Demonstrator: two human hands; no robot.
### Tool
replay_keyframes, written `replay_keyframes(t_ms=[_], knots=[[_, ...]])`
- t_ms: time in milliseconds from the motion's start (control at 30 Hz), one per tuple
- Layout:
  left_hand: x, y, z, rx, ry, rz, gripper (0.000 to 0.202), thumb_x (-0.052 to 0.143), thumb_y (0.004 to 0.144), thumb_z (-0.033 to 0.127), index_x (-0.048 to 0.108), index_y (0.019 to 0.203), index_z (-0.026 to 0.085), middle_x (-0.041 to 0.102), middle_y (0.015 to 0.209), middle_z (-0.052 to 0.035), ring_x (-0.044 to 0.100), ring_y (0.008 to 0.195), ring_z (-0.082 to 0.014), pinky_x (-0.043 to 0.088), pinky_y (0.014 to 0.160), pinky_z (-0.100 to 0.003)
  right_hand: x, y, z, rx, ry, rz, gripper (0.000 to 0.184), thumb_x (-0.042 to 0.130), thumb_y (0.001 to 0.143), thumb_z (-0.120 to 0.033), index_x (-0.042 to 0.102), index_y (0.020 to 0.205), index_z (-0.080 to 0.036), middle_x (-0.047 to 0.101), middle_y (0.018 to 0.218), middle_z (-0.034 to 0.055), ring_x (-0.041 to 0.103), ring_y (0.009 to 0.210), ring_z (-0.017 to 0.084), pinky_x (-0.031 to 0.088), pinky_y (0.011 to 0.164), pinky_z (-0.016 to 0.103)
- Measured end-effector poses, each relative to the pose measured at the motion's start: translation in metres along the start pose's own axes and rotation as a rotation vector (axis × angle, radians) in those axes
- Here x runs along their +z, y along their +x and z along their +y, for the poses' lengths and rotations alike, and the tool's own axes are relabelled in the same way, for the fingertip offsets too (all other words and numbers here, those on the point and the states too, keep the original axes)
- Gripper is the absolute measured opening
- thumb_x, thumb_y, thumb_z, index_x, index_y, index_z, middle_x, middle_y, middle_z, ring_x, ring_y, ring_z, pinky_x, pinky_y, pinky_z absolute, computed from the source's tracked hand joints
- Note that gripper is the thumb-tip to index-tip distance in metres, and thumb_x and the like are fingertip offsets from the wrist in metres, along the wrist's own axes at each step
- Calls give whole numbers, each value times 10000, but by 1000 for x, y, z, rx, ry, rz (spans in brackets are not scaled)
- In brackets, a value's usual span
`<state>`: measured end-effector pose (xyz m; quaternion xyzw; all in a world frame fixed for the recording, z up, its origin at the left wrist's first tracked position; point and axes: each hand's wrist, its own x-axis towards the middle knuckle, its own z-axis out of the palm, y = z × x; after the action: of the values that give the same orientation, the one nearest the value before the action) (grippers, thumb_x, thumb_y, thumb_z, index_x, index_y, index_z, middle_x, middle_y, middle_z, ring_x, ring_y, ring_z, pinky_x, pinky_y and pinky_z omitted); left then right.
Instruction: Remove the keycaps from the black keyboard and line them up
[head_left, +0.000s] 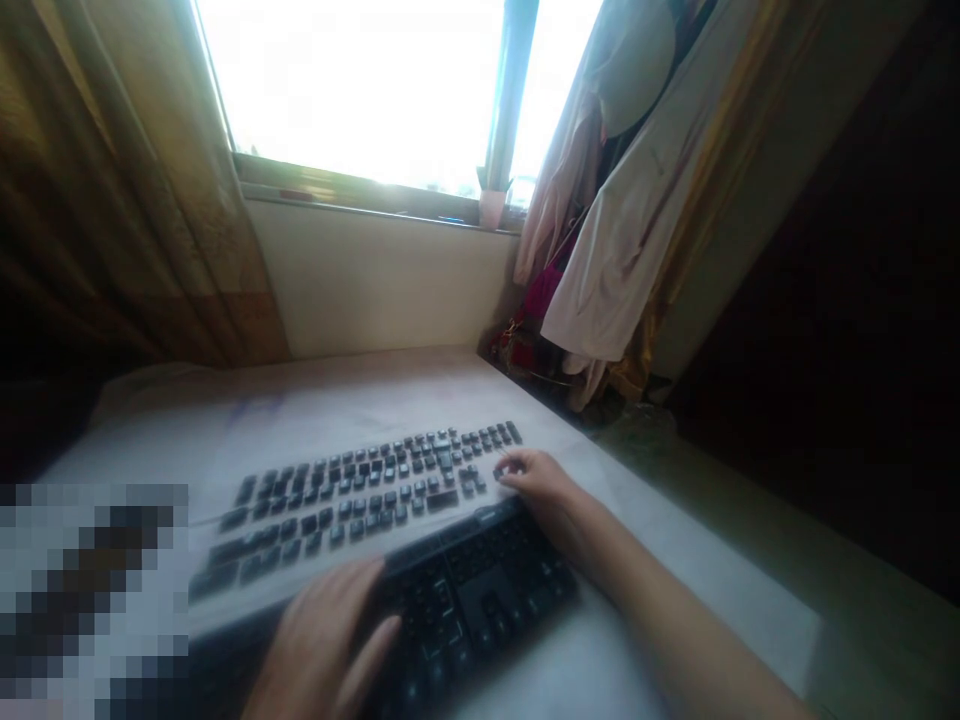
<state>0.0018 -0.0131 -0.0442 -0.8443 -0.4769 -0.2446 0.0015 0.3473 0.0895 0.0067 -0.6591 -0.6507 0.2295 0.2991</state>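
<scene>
A black keyboard with its keycaps off, at least over much of it, lies tilted across the bottom middle. My left hand rests on it, thumb over the key side and fingers bent across the far edge, their tips hidden. Beyond the keyboard, loose black keycaps are laid out in rows on the white cloth. At the right end of the rows, my right hand has its fingers bent and drawn together around a small dark keycap. Blur hides the exact contact.
The white cloth covers a flat surface with its edge on the right. A window with a small potted plant is ahead. A curtain hangs left, clothes right. A pixelated patch covers the lower left.
</scene>
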Motion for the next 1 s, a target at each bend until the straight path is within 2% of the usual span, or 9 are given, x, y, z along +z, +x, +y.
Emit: replay_keyframes(t_ms=[233,367,467,600,700,800,867,933,1000], knots=[[-2,0,-2,21,6,3,420,571,903,427,577,1303,299,667,1317,-34,638,1188,-275,535,1007,-433,14,9,12,74,0,-81,203,699,667,-115,770,851,-163,641,643,-48,567,589,100,404,550,199],[0,0,-4,51,29,17,433,576,906,422,559,1318,290,668,1315,-38,641,1184,-262,531,1008,-412,18,8,14,75,2,-100,161,713,731,-123,730,889,-152,644,683,-41,587,620,103,450,608,223],[1,0,-6,96,41,77,443,589,898,430,555,1316,288,686,1287,-33,662,1149,-255,550,977,-396,17,8,14,73,16,-115,98,723,796,-181,697,880,-138,642,695,-36,594,615,113,485,629,261],[2,1,-5,112,36,161,405,566,902,449,581,1273,286,716,1228,-33,697,1076,-260,592,896,-411,11,8,10,56,70,-65,165,782,666,-137,731,821,-162,644,630,-39,582,579,124,461,606,253],[3,2,-6,79,11,137,385,524,919,456,593,1258,287,719,1221,-39,695,1076,-261,593,891,-424,1,4,6,21,138,29,122,753,693,-270,738,771,-177,672,644,-7,604,613,151,464,619,258],[6,2,-7,23,-10,89,410,496,928,463,587,1278,269,684,1282,-57,660,1144,-271,555,952,-462,-9,-12,2,0,215,135,426,517,860,-529,711,789,-156,675,663,37,594,574,154,468,572,267],[7,1,-7,-11,-22,53,435,492,923,479,595,1281,253,665,1312,-67,631,1188,-286,522,993,-486,-16,-29,1,-12,250,198,613,320,918,-617,694,799,-146,670,670,60,594,565,156,471,555,270],[7,0,-6,-38,-22,9,482,492,911,510,598,1293,235,650,1334,-82,605,1223,-306,494,1022,-501,-21,-51,1,-29,255,255,692,238,932,-652,683,753,-153,655,660,66,603,599,164,476,579,272],[6,-2,-4,-48,-5,-49,577,511,882,557,565,1349,223,613,1380,-101,569,1264,-333,471,1041,-517,-22,-73,1,-41,230,312,696,259,925,-677,662,679,-166,623,631,56,580,600,163,456,573,265]])
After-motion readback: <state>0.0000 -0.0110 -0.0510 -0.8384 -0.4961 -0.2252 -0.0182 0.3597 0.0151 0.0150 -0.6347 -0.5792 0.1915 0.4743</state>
